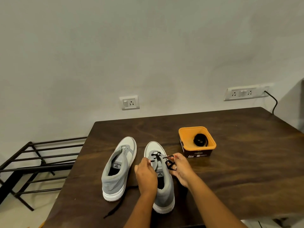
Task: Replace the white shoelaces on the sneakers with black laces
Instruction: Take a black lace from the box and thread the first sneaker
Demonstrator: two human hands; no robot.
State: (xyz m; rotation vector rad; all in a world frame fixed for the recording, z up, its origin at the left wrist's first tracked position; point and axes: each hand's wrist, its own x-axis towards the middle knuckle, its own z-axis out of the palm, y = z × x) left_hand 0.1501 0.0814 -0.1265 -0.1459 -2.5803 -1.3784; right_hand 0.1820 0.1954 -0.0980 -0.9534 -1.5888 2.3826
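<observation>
Your left hand [146, 176] pinches one end of the thin black lace [156, 157], your right hand [181, 170] pinches the other — fingers [144, 162] curled over the grey-and-white fabric sneaker [164, 195] near the front edge of the dark wooden worktop [238, 178].

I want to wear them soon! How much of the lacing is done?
Done: no white laces show on either sneaker. In hand: left hand and right hand pinch the black lace, crossed only through the front eyelets of the right sneaker. Left: its upper eyelets, then the whole left sneaker, bare, with the coiled lace in the orange tub.
</observation>
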